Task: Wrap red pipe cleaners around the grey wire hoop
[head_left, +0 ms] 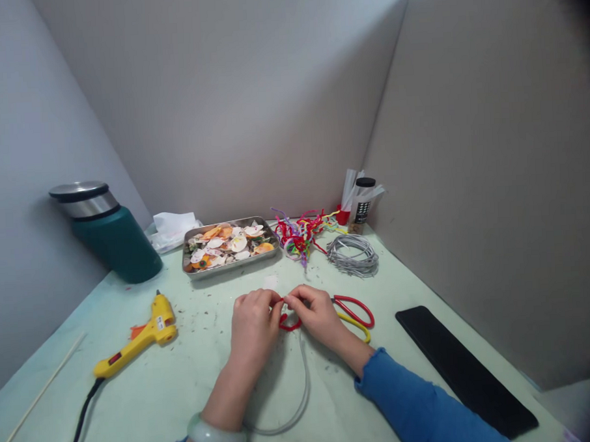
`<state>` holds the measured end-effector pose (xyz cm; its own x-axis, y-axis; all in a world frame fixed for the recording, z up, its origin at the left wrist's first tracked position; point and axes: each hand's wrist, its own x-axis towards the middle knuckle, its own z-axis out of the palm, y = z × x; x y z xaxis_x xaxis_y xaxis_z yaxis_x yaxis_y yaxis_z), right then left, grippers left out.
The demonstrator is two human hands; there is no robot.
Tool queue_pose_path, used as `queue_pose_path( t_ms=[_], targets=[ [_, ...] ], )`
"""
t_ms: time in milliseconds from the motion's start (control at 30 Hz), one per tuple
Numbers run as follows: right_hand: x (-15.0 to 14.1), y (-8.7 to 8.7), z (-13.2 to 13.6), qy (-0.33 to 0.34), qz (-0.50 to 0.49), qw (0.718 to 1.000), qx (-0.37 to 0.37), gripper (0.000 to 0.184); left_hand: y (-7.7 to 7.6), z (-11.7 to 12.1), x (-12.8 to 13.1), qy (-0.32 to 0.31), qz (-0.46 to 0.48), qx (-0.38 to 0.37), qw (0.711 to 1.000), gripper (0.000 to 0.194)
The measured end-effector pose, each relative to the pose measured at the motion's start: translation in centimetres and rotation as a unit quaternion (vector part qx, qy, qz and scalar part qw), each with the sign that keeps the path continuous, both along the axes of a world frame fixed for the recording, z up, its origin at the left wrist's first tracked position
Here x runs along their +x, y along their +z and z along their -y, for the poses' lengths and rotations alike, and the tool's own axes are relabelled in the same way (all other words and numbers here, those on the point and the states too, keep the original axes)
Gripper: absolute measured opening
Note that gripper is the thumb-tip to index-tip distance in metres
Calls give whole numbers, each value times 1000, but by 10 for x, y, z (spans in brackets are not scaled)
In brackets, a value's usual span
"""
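Observation:
My left hand (254, 322), with a pale bangle on its wrist, pinches a short red pipe cleaner (294, 326) near the table's middle. My right hand (317, 314) has its thumb and fingers closed on the same piece, fingertips close to the left ones. Part of the pipe cleaner curls below my fingers; the exact grip is hidden. A grey wire (306, 377) hangs from this spot and bends back toward my left forearm; how it joins the red piece I cannot tell. Scissors (360, 309) with red and yellow handles lie partly behind my right hand.
A metal tray (219, 271) of shells stands at the back, beside tangled colored pipe cleaners (300, 237) and a grey wire coil (354, 256). At left are a yellow glue gun (138, 342), a teal bottle (117, 245) and a thin stick (39, 396). A black strip (462, 367) lies right.

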<state>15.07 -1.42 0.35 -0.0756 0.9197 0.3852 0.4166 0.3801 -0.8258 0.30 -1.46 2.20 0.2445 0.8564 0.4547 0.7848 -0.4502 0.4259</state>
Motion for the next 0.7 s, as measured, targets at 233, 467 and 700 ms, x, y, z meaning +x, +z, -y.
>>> queue_pose_path(
  t_ms=[233, 467, 700],
  targets=[
    [-2, -2, 1, -14, 52, 998, 25, 24, 2, 3, 2, 23, -94, 68, 993, 15],
    [-2, -5, -1, -3, -49, 997, -52, 28, 3, 7, 4, 17, -144, 97, 985, 22],
    [-2, -1, -1, 29, -112, 989, -97, 25, 1, 7, 6, 25, -109, 78, 991, 19]
  ],
)
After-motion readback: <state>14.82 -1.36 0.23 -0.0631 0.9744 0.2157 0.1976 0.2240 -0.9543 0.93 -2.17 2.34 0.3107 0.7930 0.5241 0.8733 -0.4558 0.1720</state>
